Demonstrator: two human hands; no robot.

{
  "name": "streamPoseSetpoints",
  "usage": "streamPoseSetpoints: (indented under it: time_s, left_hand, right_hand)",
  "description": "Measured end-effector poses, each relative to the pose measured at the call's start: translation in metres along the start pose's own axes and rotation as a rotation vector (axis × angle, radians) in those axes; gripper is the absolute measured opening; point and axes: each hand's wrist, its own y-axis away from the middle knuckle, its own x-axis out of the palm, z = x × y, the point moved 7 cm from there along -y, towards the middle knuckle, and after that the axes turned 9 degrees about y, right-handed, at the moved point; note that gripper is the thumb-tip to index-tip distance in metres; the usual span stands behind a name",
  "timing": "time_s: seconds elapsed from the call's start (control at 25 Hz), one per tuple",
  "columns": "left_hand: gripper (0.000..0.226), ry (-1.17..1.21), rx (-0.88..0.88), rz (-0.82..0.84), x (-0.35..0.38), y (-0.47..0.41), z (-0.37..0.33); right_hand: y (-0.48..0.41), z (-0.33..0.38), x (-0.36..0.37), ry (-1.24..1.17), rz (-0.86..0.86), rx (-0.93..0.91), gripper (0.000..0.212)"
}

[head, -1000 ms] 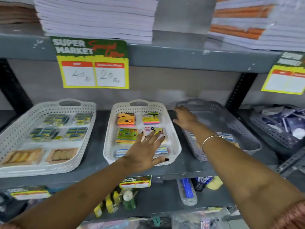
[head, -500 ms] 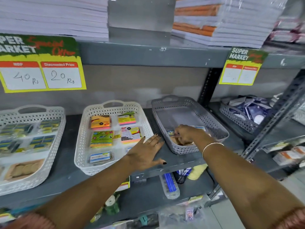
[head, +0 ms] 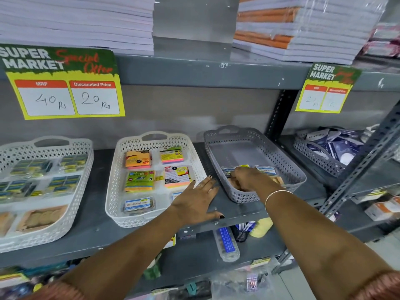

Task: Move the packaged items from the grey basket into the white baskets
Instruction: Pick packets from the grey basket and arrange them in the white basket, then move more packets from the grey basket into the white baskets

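The grey basket stands on the shelf to the right of two white baskets. At its near end lie two clear packets with blue labels, one on the left and one on the right. My right hand is inside the basket, fingers curled down on the left packet. My left hand lies flat, fingers spread, over the near right corner of the middle white basket and the shelf. That basket holds colourful note pads and a blue-labelled packet. The left white basket holds more packs.
Another grey basket with dark blue packs stands further right, behind a slanted metal post. A black shelf upright rises behind the grey basket. The upper shelf edge carries price cards. Loose items lie on the shelf below.
My right hand came from the grey basket's far left rim down to its near end, onto the packets. The view swung to the right. My left hand stayed by the middle basket.
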Motion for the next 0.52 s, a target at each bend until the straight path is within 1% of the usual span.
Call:
streamPoseSetpoints:
  time_s: [0.12,0.2,0.28,0.4,0.44,0.52]
  left_hand:
    - [0.083,-0.011,0.007,-0.005,-0.002,0.0,-0.002]
    - [0.082,0.017,0.008,-0.024,-0.008,0.003,-0.002]
    - [0.081,0.059,-0.014,-0.077,-0.02,0.012,0.004]
    - [0.077,0.031,-0.107,-0.153,-0.043,0.049,0.039]
    - [0.079,0.004,-0.149,-0.166,-0.048,0.068,0.059]
    - [0.088,-0.048,-0.224,-0.186,-0.056,0.114,0.101]
  right_hand:
    - [-0.004,-0.007,-0.007,-0.073,0.01,-0.003,0.012]
    - [-0.007,-0.011,-0.018,-0.048,-0.011,-0.027,0.002]
    - [-0.011,-0.013,-0.036,0.001,-0.054,-0.059,0.01]
    - [-0.019,-0.004,-0.068,0.032,-0.12,-0.096,0.034]
    - [-0.023,0.004,-0.079,0.033,-0.129,-0.117,0.033]
    - [-0.022,0.031,-0.107,-0.018,-0.171,-0.143,0.015]
